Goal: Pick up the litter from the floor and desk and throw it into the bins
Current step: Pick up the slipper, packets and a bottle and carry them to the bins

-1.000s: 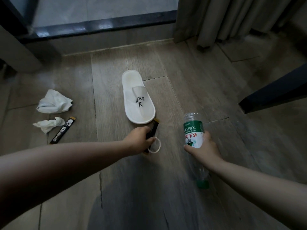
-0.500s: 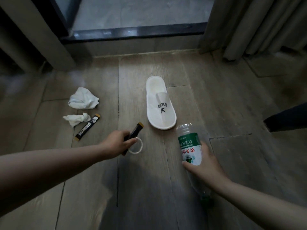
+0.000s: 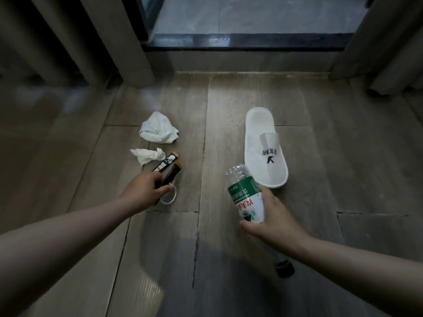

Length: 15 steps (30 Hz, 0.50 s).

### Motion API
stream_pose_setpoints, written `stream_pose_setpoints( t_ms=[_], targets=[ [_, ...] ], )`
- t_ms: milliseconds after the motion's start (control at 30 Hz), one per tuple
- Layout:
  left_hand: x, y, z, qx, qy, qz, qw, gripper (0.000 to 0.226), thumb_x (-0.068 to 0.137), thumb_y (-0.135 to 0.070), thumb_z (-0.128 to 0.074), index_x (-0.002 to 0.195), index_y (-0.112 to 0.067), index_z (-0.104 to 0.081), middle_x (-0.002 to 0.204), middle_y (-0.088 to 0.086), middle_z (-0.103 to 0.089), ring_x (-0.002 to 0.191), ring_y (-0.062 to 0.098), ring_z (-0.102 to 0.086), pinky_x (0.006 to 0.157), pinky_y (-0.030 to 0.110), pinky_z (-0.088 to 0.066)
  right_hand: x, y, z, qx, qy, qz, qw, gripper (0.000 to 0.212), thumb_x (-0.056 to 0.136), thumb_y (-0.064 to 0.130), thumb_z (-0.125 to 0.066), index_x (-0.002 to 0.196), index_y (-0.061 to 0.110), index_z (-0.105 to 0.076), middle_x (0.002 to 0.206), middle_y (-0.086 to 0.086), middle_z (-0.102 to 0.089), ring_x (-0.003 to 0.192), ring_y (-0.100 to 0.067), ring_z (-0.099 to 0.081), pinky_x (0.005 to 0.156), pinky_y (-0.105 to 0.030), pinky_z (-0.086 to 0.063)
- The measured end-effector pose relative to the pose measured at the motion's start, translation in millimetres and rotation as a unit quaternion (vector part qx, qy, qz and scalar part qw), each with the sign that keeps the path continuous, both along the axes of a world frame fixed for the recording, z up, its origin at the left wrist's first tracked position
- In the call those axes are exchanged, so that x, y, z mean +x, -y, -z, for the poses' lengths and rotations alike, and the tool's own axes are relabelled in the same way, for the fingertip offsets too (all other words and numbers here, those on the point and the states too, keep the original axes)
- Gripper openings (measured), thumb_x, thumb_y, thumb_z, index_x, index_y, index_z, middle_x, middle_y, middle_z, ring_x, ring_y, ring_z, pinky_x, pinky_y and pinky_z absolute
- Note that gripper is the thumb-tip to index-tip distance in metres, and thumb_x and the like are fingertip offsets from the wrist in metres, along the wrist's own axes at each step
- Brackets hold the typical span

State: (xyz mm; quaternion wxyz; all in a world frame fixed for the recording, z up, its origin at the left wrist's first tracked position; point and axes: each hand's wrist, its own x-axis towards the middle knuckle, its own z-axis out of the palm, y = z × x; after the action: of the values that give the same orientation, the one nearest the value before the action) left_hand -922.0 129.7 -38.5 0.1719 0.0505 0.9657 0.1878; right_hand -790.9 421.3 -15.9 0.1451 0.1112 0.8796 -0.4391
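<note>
Sachet (image 3: 172, 176) and ring (image 3: 169, 196) pinched in the left hand (image 3: 146, 191), left of centre, just beside a second sachet (image 3: 166, 162) lying on the floor (image 3: 91, 161). Right hand (image 3: 272, 218) wrapped round the bottle (image 3: 246, 197), right of centre. Two tissues (image 3: 159, 131) sit above, slipper (image 3: 265, 143) upper right. The danger — fingers already full; grabbing another piece could loosen the pinch and drop the ring. No bins in sight.

1. Grey-brown wood-grain floor planks (image 3: 320, 156) run from near to far, dimly lit.
2. A heavy grey left curtain (image 3: 68, 42) hangs at far left; a right curtain (image 3: 389, 42) hangs at far right.
3. Between them, a dark glossy threshold (image 3: 247, 41) crosses the far side, with pale, brighter ground (image 3: 251, 14) beyond the glass.
</note>
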Motion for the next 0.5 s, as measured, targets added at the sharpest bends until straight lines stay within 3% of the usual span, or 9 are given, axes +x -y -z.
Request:
stream_pose_setpoints(
  t_ms=[133,333,433,500],
  targets=[
    [5,9,12,-0.001,0.014,0.026,1.0,0.037,0.084,-0.042,-0.065,0.064,-0.018,-0.045,0.062,-0.003,-0.05,0.065,0.021,-0.053,0.054,0.032,-0.031,-31,17,15,0.041,-0.008,0.014,0.999,0.088,0.062,0.046,-0.071,0.138,0.026,-0.031,0.121,0.003,-0.054,0.102,-0.015,-0.058,0.088,-0.041,-0.052],
    [9,20,14,0.021,0.019,0.0,1.0,0.04,0.085,-0.041,-0.065,0.058,-0.022,-0.042,0.057,-0.005,-0.046,0.055,0.009,-0.045,0.049,0.03,-0.027,-58,39,34,0.077,-0.001,0.018,0.997,0.081,0.067,0.038,-0.075,0.135,0.021,-0.034,0.12,-0.005,-0.052,0.105,-0.023,-0.057,0.088,-0.043,-0.051],
    [-4,29,14,-0.013,-0.022,0.002,1.0,0.036,0.084,-0.043,-0.065,0.066,-0.016,-0.051,0.066,0.0,-0.054,0.065,0.02,-0.055,0.052,0.03,-0.032,-68,50,39,0.11,-0.017,0.033,0.993,0.079,0.067,0.038,-0.074,0.134,0.018,-0.035,0.115,-0.008,-0.051,0.103,-0.028,-0.056,0.084,-0.038,-0.049],
    [-17,34,15,-0.039,-0.043,0.041,0.997,0.031,0.082,-0.042,-0.068,0.072,-0.016,-0.055,0.081,0.006,-0.058,0.079,0.026,-0.057,0.061,0.035,-0.041,-68,54,42,0.139,-0.028,0.026,0.99,0.08,0.067,0.04,-0.073,0.134,0.018,-0.035,0.112,-0.006,-0.051,0.102,-0.027,-0.055,0.082,-0.037,-0.048]
  ],
)
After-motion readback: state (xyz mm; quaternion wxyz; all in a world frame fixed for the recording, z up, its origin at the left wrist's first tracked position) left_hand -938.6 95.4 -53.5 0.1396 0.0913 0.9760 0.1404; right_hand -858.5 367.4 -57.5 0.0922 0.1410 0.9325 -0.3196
